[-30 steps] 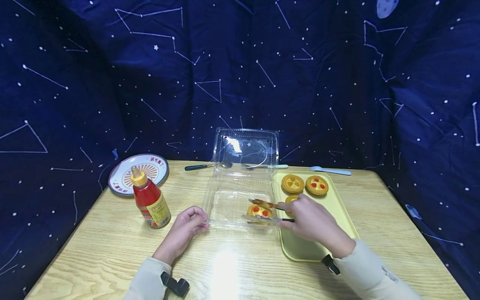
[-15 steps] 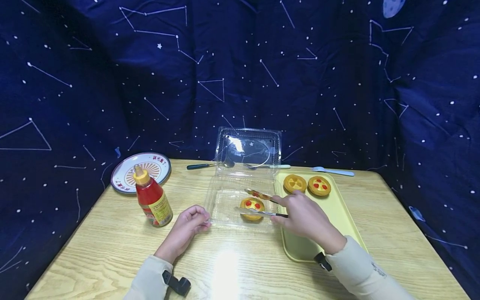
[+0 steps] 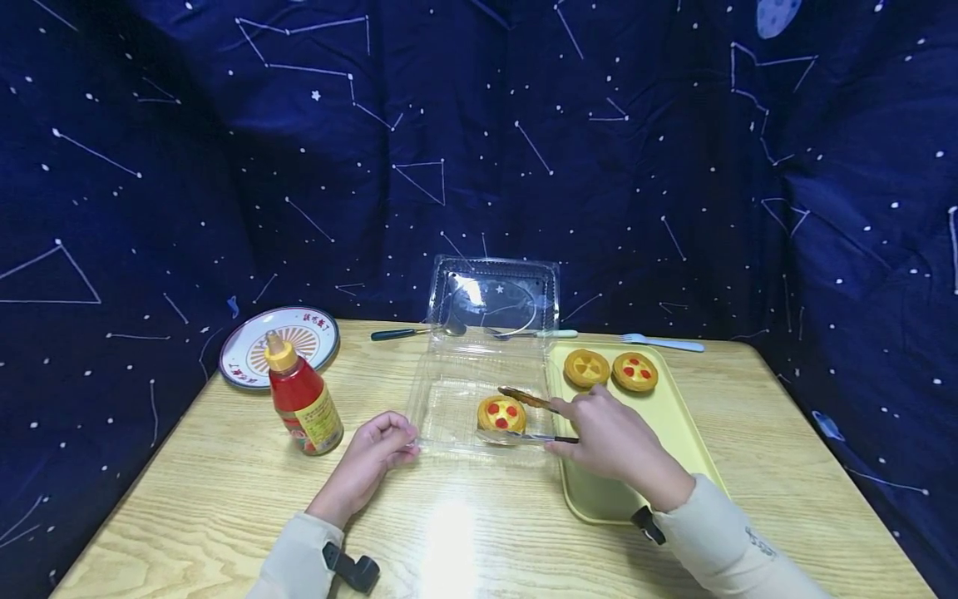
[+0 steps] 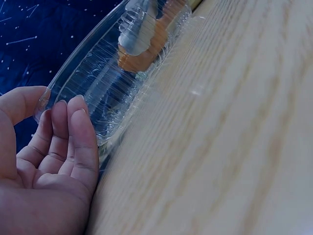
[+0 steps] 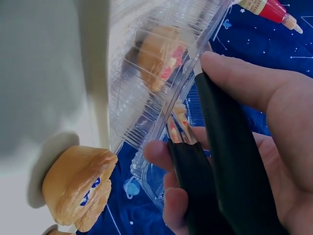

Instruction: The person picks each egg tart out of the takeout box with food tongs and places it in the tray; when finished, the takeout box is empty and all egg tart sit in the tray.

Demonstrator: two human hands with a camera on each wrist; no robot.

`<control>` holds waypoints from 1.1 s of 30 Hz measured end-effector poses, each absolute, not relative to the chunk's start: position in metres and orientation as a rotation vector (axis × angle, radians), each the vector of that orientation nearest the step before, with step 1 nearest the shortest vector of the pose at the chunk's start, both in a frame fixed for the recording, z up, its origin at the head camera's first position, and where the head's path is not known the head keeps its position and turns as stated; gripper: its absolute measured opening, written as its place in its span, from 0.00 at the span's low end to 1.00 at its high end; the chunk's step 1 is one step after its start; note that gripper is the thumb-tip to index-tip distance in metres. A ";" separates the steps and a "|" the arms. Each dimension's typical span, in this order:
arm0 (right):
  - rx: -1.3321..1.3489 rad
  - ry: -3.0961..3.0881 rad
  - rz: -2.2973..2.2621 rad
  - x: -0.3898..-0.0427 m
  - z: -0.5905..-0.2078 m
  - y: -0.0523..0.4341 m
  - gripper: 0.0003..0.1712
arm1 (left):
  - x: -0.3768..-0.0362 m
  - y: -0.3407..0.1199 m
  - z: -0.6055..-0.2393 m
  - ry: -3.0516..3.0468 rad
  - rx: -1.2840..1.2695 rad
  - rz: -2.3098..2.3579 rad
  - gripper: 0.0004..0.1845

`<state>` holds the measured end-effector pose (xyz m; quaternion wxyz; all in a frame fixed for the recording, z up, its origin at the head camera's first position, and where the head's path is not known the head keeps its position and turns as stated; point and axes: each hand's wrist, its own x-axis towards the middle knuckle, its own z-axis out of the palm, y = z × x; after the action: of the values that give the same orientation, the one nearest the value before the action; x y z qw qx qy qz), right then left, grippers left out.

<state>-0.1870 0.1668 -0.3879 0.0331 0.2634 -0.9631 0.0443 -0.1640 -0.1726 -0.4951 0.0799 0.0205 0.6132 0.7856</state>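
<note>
A clear plastic clamshell container (image 3: 456,399) lies open mid-table, lid propped up behind. Inside it sits a round tart with red dots (image 3: 501,413), also seen in the left wrist view as a blurred tart (image 4: 146,46). My right hand (image 3: 576,424) grips black-handled tongs (image 3: 535,416); their two arms reach into the container and stand apart on either side of the tart. In the right wrist view my fingers wrap the tongs' handles (image 5: 220,147). My left hand (image 3: 389,445) rests on the table, thumb and curled fingers at the container's front left corner (image 4: 49,100).
A yellow tray (image 3: 674,424) to the right carries two more tarts (image 3: 587,367) (image 3: 634,371). A red sauce bottle (image 3: 303,405) and a patterned plate (image 3: 277,335) stand at the left. A spoon (image 3: 407,333) and a fork (image 3: 662,342) lie along the back edge.
The tongs carried the tart leftward from the container's right edge into its middle. The tart now lies on the container floor, and the tongs' arms have spread. The left hand stayed put.
</note>
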 end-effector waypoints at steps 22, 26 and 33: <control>0.763 -2.859 0.255 -0.186 -0.388 0.175 0.30 | -0.165 -0.172 -0.494 1.820 0.074 2.351 0.04; 0.743 -2.853 0.314 -0.183 -0.384 0.180 0.30 | -0.164 -0.172 -0.494 1.821 0.070 2.350 0.04; 0.724 -2.814 0.376 -0.175 -0.375 0.193 0.30 | -0.164 -0.173 -0.495 1.831 0.071 2.353 0.02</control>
<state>-0.1754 0.1928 -0.3746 0.1054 0.2458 -0.9551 0.1276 -0.1640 -0.1725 -0.4952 0.0794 0.0238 0.6121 0.7865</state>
